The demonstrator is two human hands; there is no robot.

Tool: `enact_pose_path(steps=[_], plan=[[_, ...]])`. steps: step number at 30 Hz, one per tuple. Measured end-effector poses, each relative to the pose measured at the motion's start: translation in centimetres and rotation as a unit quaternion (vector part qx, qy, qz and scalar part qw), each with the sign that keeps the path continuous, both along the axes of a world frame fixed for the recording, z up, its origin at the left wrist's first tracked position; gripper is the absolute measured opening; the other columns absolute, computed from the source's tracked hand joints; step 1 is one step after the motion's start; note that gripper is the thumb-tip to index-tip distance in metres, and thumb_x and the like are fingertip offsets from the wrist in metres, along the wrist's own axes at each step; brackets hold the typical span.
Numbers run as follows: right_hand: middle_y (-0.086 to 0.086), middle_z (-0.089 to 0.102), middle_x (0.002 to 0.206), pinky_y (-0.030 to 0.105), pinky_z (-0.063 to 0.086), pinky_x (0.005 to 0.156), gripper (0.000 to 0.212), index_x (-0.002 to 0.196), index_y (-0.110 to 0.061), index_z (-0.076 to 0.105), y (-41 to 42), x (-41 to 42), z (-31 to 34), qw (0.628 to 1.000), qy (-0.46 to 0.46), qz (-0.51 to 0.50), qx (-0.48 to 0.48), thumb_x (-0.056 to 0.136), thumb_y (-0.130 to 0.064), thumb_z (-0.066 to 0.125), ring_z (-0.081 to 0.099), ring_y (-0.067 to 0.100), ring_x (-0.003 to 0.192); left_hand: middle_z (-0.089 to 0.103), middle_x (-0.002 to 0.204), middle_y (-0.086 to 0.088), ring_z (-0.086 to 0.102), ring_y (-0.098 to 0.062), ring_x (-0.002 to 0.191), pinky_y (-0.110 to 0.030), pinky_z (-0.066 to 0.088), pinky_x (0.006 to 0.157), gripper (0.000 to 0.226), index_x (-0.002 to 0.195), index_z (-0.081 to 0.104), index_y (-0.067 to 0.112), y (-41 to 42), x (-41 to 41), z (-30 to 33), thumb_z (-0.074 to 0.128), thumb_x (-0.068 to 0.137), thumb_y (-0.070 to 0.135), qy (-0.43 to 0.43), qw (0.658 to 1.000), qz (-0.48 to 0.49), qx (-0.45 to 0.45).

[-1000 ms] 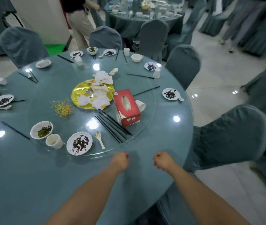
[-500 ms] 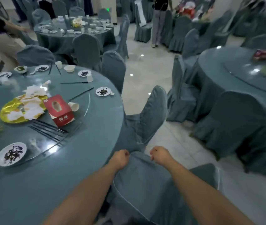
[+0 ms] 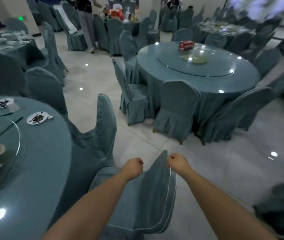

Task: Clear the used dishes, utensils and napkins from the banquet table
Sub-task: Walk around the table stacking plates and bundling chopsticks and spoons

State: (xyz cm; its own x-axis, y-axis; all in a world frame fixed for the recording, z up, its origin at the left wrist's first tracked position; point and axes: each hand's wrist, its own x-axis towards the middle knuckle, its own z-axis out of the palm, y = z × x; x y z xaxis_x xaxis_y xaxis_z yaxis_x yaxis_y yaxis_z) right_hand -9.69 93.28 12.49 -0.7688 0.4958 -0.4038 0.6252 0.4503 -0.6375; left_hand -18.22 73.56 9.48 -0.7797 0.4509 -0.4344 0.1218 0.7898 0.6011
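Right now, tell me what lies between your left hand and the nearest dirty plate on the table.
In the head view, a chair with a blue-grey cover stands between the left hand and the soiled plate, then bare tablecloth.

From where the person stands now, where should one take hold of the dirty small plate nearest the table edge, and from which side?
Grip the small plate by its bare white rim on the side facing the table edge, coming from the right. It lies flat, dark scraps cover its middle, and a white spoon touches its far right rim, so a thumb-over, fingers-under pinch at the near rim seems safest.
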Motion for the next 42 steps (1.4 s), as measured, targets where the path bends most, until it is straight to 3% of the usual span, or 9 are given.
enact_pose_path(steps=[3,7,14,18,22,26,35,38,42], plan=[[0.007,0.072,0.08,0.027,0.048,0.061,0.022,0.083,-0.006,0.068,3.6,1.0,-0.4,0.999,0.009,-0.038,-0.02,0.089,-0.016,0.049,0.059,0.014,0.063,0.066,0.12,-0.012,0.062,-0.028,0.106,-0.028,0.05,0.088,0.033,0.119,0.065,0.014,3.6,0.6,-0.3,0.045,0.093,0.016,-0.006,1.0,-0.015,0.003],[0.003,0.072,0.076,0.023,0.047,0.053,0.018,0.077,-0.012,0.067,8.5,1.2,-1.6,0.998,0.004,-0.039,-0.043,0.088,-0.018,0.054,0.058,0.014,0.059,0.066,0.121,-0.01,0.061,-0.026,0.108,-0.028,0.049,0.092,0.033,0.119,0.065,0.014,8.4,0.9,-0.8,0.045,0.094,0.019,-0.014,1.0,-0.014,-0.006],[0.0,0.073,0.079,0.022,0.046,0.051,0.016,0.077,-0.014,0.064,19.1,-3.5,-2.2,0.997,-0.008,0.067,-0.033,0.089,-0.019,0.055,0.058,0.015,0.062,0.063,0.126,-0.011,0.058,-0.026,0.114,-0.026,0.044,0.094,0.033,0.123,0.064,0.013,17.6,-1.8,-0.6,0.046,0.097,0.019,-0.005,0.997,0.08,-0.014],[-0.003,0.073,0.079,0.028,0.051,0.064,0.017,0.074,-0.019,0.061,24.2,-6.7,-1.5,0.99,-0.017,0.142,-0.012,0.09,-0.02,0.056,0.06,0.015,0.067,0.062,0.128,-0.012,0.057,-0.026,0.115,-0.025,0.043,0.093,0.035,0.125,0.063,0.012,22.3,-3.0,0.1,0.046,0.096,0.015,-0.006,0.993,0.118,-0.021],[-0.002,0.074,0.079,0.03,0.053,0.063,0.019,0.074,-0.017,0.062,27.1,-11.2,-0.4,0.982,-0.007,0.185,-0.022,0.092,-0.019,0.056,0.059,0.015,0.064,0.063,0.124,-0.01,0.059,-0.024,0.11,-0.023,0.044,0.088,0.034,0.124,0.063,0.014,24.8,-4.7,1.4,0.046,0.095,0.017,-0.006,0.988,0.154,-0.025],[0.001,0.074,0.081,0.028,0.046,0.055,0.02,0.075,-0.011,0.063,27.3,-16.5,0.0,0.976,-0.003,0.211,-0.047,0.092,-0.017,0.054,0.055,0.016,0.061,0.064,0.122,-0.011,0.061,-0.027,0.107,-0.033,0.052,0.092,0.034,0.123,0.064,0.015,24.5,-8.0,2.2,0.046,0.095,0.019,0.001,0.981,0.193,-0.034],[0.002,0.074,0.079,0.023,0.043,0.048,0.018,0.081,-0.009,0.066,22.9,-32.1,0.1,0.956,-0.01,0.289,-0.05,0.091,-0.016,0.053,0.056,0.014,0.058,0.061,0.129,-0.007,0.058,-0.024,0.115,-0.031,0.048,0.097,0.035,0.123,0.063,0.014,21.6,-20.8,2.0,0.042,0.096,0.016,0.009,0.959,0.283,-0.037],[0.002,0.074,0.078,0.027,0.047,0.057,0.02,0.074,-0.015,0.062,21.2,-37.0,0.6,0.946,-0.002,0.322,-0.044,0.091,-0.017,0.051,0.056,0.014,0.061,0.061,0.13,-0.006,0.057,-0.023,0.116,-0.026,0.044,0.094,0.035,0.124,0.063,0.015,20.5,-25.1,2.4,0.042,0.096,0.016,0.005,0.953,0.301,-0.033],[0.003,0.073,0.078,0.029,0.051,0.058,0.018,0.086,-0.009,0.067,19.3,-43.6,0.9,0.937,-0.005,0.344,-0.061,0.094,-0.017,0.052,0.058,0.014,0.06,0.064,0.124,-0.007,0.062,-0.024,0.107,-0.029,0.05,0.091,0.033,0.12,0.066,0.014,19.2,-30.2,2.3,0.045,0.095,0.018,-0.003,0.939,0.345,-0.02]])
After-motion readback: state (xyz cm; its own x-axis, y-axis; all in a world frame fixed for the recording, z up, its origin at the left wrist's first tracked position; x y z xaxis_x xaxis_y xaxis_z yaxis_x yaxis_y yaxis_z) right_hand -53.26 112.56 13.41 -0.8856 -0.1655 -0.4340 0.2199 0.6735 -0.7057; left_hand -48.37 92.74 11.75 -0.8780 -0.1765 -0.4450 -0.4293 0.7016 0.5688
